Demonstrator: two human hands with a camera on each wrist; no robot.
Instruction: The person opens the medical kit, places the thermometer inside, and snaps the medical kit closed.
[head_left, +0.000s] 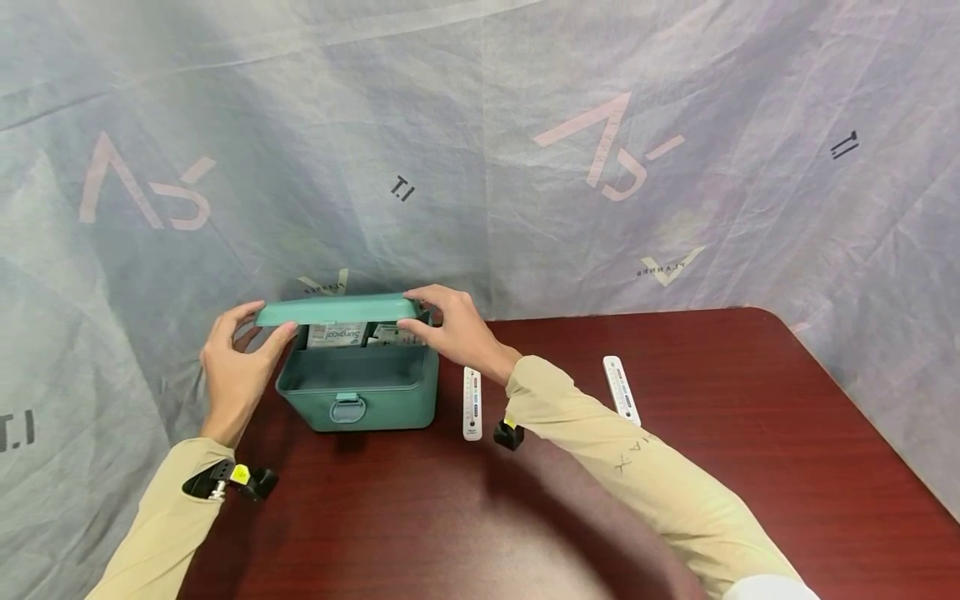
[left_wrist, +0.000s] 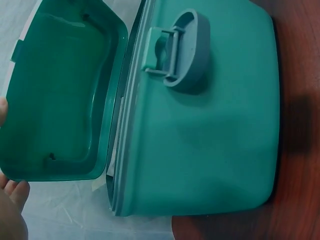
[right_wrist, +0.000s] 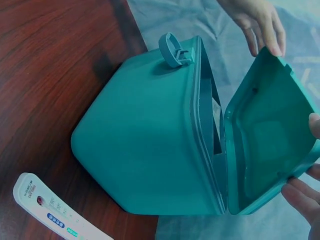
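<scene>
In the head view, we see the green box (head_left: 390,408) on the desk (head_left: 720,475); the left hand (head_left: 234,358) pinches its raised lid (head_left: 337,309) at the left end, the right hand (head_left: 459,329) at the right. Just right of the box lies a thermometer (head_left: 472,407) (a second thermometer (head_left: 621,390) sits farther right of it). In the left wrist view, we find a latch (left_wrist: 194,52) on the box's front. In the right wrist view, we see both hands' fingers holding the lid's edges, above the box.
</scene>
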